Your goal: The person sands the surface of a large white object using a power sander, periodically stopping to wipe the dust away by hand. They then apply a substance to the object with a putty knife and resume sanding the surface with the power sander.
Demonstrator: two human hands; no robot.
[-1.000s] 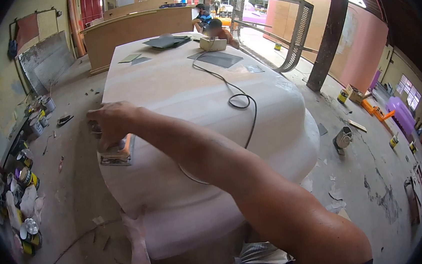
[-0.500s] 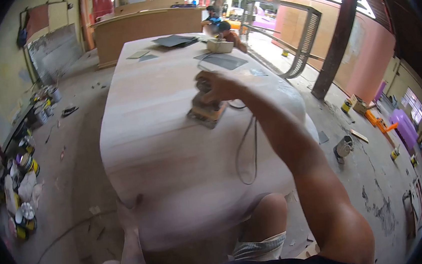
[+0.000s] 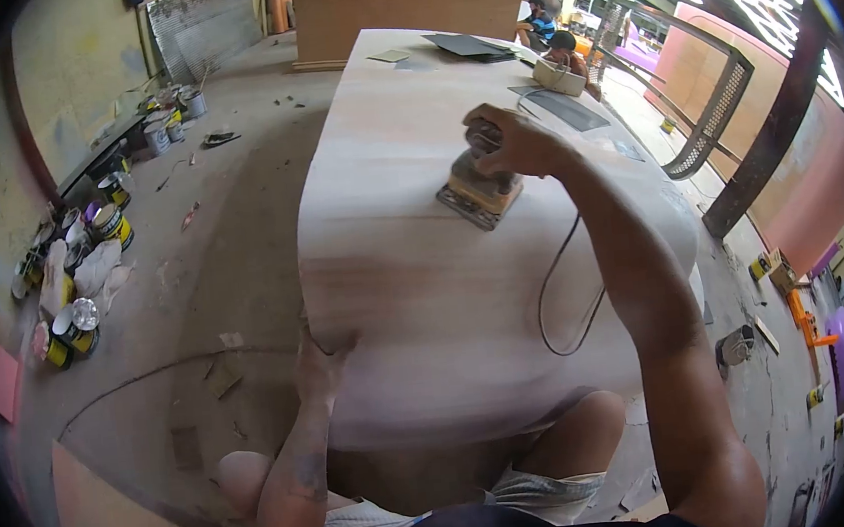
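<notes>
A dusty electric sander [image 3: 481,194] with an orange-brown lower body rests on a large pale panel [image 3: 415,294]. My right hand [image 3: 512,143] is wrapped round its top. The sander's dark cord [image 3: 543,298] loops over the panel below my right forearm. At the panel's near left edge is my left hand [image 3: 325,357], low against the side; its fingers are largely hidden there. Dark sanding sheets [image 3: 468,47] lie at the panel's far end, and another grey sheet [image 3: 569,108] lies beside a pale box-like block [image 3: 558,78].
Paint cans [image 3: 113,226] and rags line the left wall. Two people [image 3: 564,48] are beyond the panel's far right corner. A dark post [image 3: 767,128] and metal frame [image 3: 715,112] stand at right. A can [image 3: 735,346] sits on the floor at right.
The view has turned left, so the scene appears shifted right. My right hand still holds the sander on the panel. My left hand and forearm show more clearly.
</notes>
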